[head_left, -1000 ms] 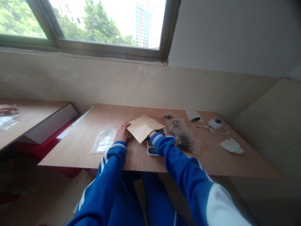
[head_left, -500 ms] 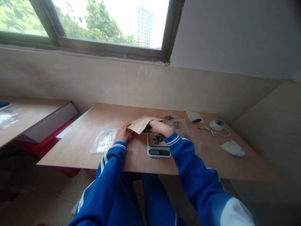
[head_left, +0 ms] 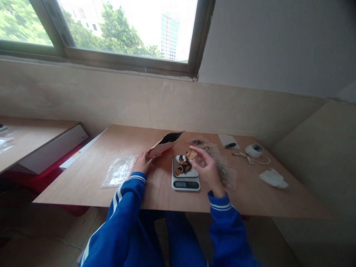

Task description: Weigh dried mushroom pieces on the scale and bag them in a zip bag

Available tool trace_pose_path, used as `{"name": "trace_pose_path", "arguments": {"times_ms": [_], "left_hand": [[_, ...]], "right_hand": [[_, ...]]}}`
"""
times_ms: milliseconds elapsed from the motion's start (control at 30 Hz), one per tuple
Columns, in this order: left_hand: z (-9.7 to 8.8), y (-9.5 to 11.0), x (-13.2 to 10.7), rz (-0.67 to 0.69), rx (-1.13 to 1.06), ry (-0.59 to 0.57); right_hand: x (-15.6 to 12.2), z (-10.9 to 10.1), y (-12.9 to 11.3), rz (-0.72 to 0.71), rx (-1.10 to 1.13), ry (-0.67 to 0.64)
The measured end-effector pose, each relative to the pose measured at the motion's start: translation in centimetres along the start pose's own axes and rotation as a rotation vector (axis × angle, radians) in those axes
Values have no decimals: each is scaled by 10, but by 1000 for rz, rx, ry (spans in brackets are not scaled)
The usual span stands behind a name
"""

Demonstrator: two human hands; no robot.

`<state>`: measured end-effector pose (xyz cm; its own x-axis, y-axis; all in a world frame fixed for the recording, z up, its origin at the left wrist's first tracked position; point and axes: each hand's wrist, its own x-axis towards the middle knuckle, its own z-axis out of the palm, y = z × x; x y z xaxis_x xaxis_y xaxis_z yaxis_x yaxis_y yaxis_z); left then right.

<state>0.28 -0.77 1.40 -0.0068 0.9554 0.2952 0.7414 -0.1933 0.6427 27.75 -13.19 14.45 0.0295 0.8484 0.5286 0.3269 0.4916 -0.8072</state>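
Left hand (head_left: 142, 163) gripped the bottom corner of the kraft pouch (head_left: 164, 144), which was tilted with its open mouth toward the scale (head_left: 185, 174) and its lower end on the table (head_left: 91, 178). Right hand (head_left: 207, 170) pinched a dried brown piece (head_left: 191, 153) between thumb and fingertips, just above the scale's far edge; other fingers loosely curled. A small pile of dried pieces (head_left: 182, 166) sat on the scale platform. Clear zip bags (head_left: 224, 171) with similar contents lay just right of the scale, an empty-looking clear bag (head_left: 118, 171) to the left. Risks as I read it: the pinch was light, so the piece could drop off the platform; the pouch, tilted mouth-out, could spill; the wrist resting on the scale would skew the reading.
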Motion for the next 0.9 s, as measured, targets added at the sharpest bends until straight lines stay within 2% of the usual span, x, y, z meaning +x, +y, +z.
{"name": "trace_pose_path", "arguments": {"times_ms": [67,133,233,367,500,600,700,767,900], "left_hand": [[0,0,0,-10,35,-3],[-1,3,-2,-18,94,-10],[-2,9,-5,-56,190,14],[-1,11,-5,-116,231,38],[1,8,-3,-132,266,72],[2,10,-3,-150,300,84],[3,13,-4,-182,314,97],[4,12,-4,-183,312,121],[9,9,-3,-133,279,204]], "right_hand": [[-24,-6,17,115,119,87],[-45,-8,38,202,169,108],[-66,-6,69,257,133,100],[-74,2,100,265,32,122],[-75,5,115,231,-153,116],[-78,0,111,202,-298,117],[-90,-9,93,190,-312,161],[-101,-18,76,253,-261,215],[-124,-36,46,490,-98,310]]}}
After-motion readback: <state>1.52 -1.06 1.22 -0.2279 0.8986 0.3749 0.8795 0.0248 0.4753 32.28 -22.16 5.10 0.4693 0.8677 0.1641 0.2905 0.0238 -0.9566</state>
